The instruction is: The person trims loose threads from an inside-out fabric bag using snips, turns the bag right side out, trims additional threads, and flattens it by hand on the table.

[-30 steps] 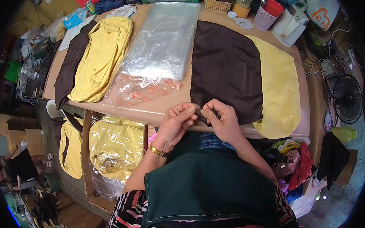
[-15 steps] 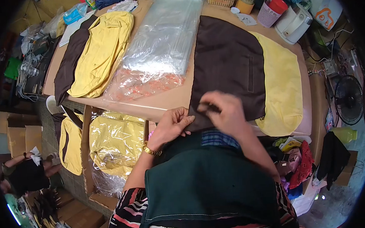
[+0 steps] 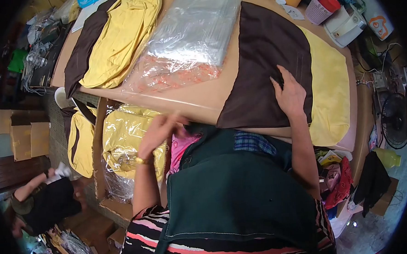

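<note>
A brown-and-yellow cloth piece [image 3: 268,45] lies flat on the table, its rounded end pointing away from me and its yellow part to the right. My right hand [image 3: 291,95] rests on the brown part, fingers spread, near a narrow slit in the cloth. My left hand [image 3: 160,131] is off the cloth, over the table's near edge beside the box of wrapped yellow cloth. Its fingers are somewhat blurred but look stretched out, with nothing visible in them. A stack of clear plastic bags [image 3: 194,31] lies left of the cloth piece.
Another brown-and-yellow piece [image 3: 120,39] lies at the table's left. Below the edge stands a cardboard box [image 3: 100,178] with plastic-wrapped yellow cloth [image 3: 125,135]. A pink basket [image 3: 319,9] and a white appliance [image 3: 345,27] stand far right. A co-worker [image 3: 46,199] is at lower left.
My left hand has let go of the brown cloth's near corner and moved left. My right hand has moved up and right and opened onto the cloth. The view has shifted.
</note>
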A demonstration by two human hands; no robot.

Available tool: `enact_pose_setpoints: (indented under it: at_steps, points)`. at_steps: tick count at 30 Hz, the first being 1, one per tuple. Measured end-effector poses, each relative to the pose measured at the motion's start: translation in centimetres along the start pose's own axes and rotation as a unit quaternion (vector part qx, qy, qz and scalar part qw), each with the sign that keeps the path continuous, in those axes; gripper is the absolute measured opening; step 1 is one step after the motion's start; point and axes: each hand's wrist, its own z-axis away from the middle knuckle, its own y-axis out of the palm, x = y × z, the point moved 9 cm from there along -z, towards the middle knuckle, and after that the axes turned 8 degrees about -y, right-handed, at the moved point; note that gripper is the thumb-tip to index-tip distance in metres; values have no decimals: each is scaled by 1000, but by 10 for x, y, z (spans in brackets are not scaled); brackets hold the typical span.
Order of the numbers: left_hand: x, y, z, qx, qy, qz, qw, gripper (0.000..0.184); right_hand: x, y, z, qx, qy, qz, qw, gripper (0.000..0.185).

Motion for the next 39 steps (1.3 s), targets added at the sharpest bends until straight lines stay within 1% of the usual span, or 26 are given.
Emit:
enact_pose_setpoints:
  at_steps: [3, 4, 5, 6, 8, 9, 10, 11, 12, 16, 19, 20, 21, 23, 24, 26, 28, 30, 32, 33, 34, 35, 36, 37, 38, 39]
  points:
    - [-9, 75, -11, 80, 3, 37, 996, 38, 4, -2, 0, -10, -10, 9, 1000, 45]
    - [0, 98, -20, 149, 50, 35, 987, 31, 5, -4, 4, -14, -8, 13, 1000, 45]
    - [3, 114, -11, 230, 36, 7, 972, 31, 11, 0, 13, 17, -25, 20, 999, 47]
    - [4, 123, -1, 308, 25, -24, 951, 31, 18, 0, 21, 45, -42, 27, 998, 48]
    - [-9, 90, 19, 313, 20, -251, 916, 29, 45, -20, 45, 199, -37, 7, 979, 40]
    - [-26, 59, 20, 221, 50, -281, 933, 27, 42, -41, 36, 187, -35, 13, 982, 40]
    - [-40, 32, 21, 128, 78, -303, 941, 27, 48, -54, 33, 214, -77, -94, 969, 32]
    - [-48, 11, 16, 90, 56, -236, 966, 25, 59, -67, 31, 241, -119, -200, 942, 26]
    - [-57, -6, 6, 52, 32, -168, 984, 25, 56, -86, 7, 187, -101, -215, 953, 18]
    - [-158, 1, -65, -63, 265, 35, 962, 44, 26, -77, -106, 5, -54, -253, 966, 23]
    - [-180, 20, -151, -202, 306, -61, 928, 60, -2, 20, -159, -36, 2, -325, 945, 38]
    - [-182, 30, -165, -264, 313, -98, 907, 67, 9, 49, -163, 83, -33, -293, 952, 43]
    - [-182, 44, -171, -254, 314, -101, 909, 67, 20, 70, -158, 201, -66, -257, 943, 48]
    - [-191, 61, -153, -371, 393, -174, 823, 75, 18, 60, -162, 154, -77, -278, 945, 50]
    - [-193, 70, -141, -359, 396, -175, 827, 75, 17, 47, -165, 112, -97, -297, 943, 51]
    - [-184, 93, -109, -229, 369, -138, 890, 74, -7, -12, -177, -21, -9, -352, 936, 50]
    - [-148, 111, -91, -150, 333, -224, 904, 57, -32, -82, -187, -120, 67, -325, 936, 48]
    - [-120, 113, -56, -44, 296, -145, 943, 36, -79, -118, -214, -159, 121, -407, 891, 43]
    - [-103, 63, -33, -98, 136, -33, 985, 24, -109, -152, -228, -206, 139, -481, 841, 42]
    - [-89, 15, -32, -143, 132, 71, 978, 18, -115, -170, -232, -225, 129, -507, 822, 41]
    - [-108, -35, -12, -255, 186, 37, 948, 16, -117, -189, -236, -241, 108, -528, 807, 40]
    - [-130, -85, 30, -485, -51, -97, 867, 24, -116, -206, -236, -248, 89, -543, 797, 40]
    - [-160, -116, 66, -581, 106, -104, 800, 24, -114, -221, -234, -252, 69, -555, 790, 39]
    - [-199, -126, 112, -620, 311, -118, 711, 25, -112, -233, -232, -251, 53, -562, 786, 38]
    - [-226, -125, 159, -616, 475, -116, 618, 28, -110, -242, -228, -244, 42, -568, 785, 38]
    - [-242, -124, 191, -561, 594, -84, 570, 32, -109, -248, -221, -233, 34, -572, 786, 37]
